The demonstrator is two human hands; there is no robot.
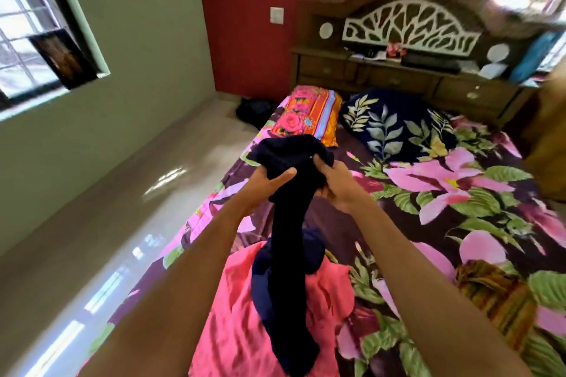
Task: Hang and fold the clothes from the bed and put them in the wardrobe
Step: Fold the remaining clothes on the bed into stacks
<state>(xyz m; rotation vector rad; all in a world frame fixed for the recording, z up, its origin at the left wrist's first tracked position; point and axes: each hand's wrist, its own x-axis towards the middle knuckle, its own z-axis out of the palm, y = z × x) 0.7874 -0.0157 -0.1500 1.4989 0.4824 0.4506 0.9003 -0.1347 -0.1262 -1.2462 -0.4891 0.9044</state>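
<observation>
Bright window [27, 40] daylight, floor [165, 176] glare, blurred edges

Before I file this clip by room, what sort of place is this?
Most likely a home bedroom: a floral-sheeted bed, a navy leaf-print pillow by a carved wooden headboard, and a pink garment lying on the bed.

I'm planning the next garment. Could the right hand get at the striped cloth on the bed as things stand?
Probably not yet: the right hand grips the navy garment together with the left hand. The striped cloth lies uncovered to its right, so letting go should free the way.
</observation>
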